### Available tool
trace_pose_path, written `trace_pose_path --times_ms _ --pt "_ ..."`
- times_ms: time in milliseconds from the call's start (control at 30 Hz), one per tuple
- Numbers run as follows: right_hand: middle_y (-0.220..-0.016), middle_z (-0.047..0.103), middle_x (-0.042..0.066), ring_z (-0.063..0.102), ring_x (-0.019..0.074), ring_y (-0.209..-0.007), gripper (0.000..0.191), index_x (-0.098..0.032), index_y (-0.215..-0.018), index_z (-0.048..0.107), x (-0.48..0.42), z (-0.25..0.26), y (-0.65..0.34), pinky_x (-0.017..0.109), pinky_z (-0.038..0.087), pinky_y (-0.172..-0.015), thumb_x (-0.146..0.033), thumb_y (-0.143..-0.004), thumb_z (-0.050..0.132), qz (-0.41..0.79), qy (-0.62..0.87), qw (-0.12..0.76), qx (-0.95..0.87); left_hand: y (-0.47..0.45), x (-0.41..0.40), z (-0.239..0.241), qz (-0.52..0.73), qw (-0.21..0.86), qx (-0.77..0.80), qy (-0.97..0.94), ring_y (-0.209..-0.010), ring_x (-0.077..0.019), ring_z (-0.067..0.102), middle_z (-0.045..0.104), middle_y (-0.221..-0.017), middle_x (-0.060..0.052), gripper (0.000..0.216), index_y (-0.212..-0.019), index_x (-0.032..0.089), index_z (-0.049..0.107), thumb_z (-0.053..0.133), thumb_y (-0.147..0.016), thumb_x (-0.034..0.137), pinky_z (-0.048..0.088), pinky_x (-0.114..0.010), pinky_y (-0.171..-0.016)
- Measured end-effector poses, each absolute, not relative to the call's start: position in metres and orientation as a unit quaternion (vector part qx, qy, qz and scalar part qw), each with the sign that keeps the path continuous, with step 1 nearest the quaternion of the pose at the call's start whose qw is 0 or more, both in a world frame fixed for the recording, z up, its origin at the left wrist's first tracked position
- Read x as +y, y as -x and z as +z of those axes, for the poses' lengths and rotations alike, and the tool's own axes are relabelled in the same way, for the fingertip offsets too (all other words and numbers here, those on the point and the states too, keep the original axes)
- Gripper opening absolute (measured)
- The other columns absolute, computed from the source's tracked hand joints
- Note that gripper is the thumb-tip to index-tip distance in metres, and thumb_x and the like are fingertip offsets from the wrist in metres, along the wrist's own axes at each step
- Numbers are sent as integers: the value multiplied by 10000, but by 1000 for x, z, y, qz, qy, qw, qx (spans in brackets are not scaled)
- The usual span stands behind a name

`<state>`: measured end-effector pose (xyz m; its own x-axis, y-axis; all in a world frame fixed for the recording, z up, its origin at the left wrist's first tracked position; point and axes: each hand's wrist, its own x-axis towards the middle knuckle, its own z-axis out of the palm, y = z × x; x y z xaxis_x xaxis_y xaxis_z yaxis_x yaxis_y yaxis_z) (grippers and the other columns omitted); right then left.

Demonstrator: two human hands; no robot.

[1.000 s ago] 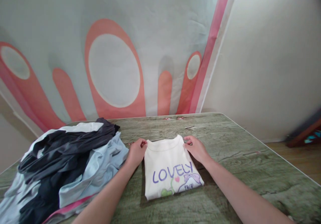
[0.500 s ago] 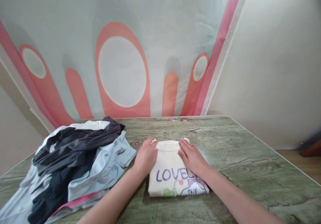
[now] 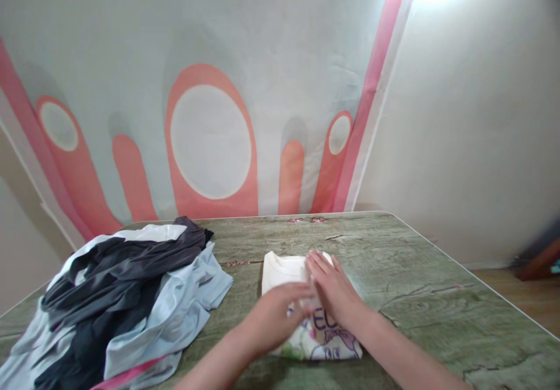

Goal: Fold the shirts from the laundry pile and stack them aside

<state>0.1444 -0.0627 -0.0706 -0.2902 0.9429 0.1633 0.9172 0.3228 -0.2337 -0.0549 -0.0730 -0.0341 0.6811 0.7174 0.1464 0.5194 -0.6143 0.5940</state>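
A cream T-shirt (image 3: 284, 267) with purple lettering and a cartoon print lies folded into a compact rectangle, its neckline at the far side. My right hand (image 3: 330, 282) lies flat on its upper right part, fingers stretched out. Over the middle of the shirt is my left hand (image 3: 280, 314), slightly blurred, with its fingers extended toward the right hand and the thumb apart. Whether the left hand touches the cloth I cannot tell. Part of the lettering is hidden under both hands.
A loose heap of clothes (image 3: 118, 285), dark grey, black, light blue and white, covers the left side of the wood-patterned table (image 3: 420, 297). Behind the table rises a wall with a pink and orange printed backdrop (image 3: 210, 209).
My left hand has left the shirt's upper left corner and moved right and nearer, over its middle. The right hand stays at the upper right. The view has tilted up slightly.
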Motion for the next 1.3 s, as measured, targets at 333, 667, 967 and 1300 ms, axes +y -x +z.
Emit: trace_pose_path --times_ms 333,667,967,1300 --pt "-1557 232 132 117 373 -1437 788 -241 -1520 148 -123 -59 -87 748 48 -1052 -625 -888 419 145 409 125 -892 114 10 -104 270 63 534 -798 -1087 -219 585 640 -1156 -97 294 -1047 178 669 486 -824 126 426 -360 -978" --pt "-1570 229 51 134 372 -1433 730 -363 -1466 278 -81 -67 -130 756 129 -1025 -515 -832 605 132 497 66 -855 111 7 -105 220 15 547 -808 -1162 -242 528 590 -1220 -96 304 -1139 202 627 491 -867 191 369 -405 -1013" --pt "-1562 260 36 258 318 -1400 940 -300 -1486 256 -67 -74 -160 620 257 -1057 -2 -624 485 86 547 33 -832 111 5 -101 228 18 539 -811 -1141 -247 535 589 -1207 -93 282 -1110 201 634 482 -872 205 369 -408 -1002" --pt "-1523 352 4 308 253 -1384 629 -319 -1440 368 -37 -92 -200 542 307 -1060 -64 -865 366 3 546 53 -836 114 9 -106 219 8 536 -815 -1149 -238 533 592 -1225 -81 292 -1132 217 624 468 -886 212 356 -404 -1011"
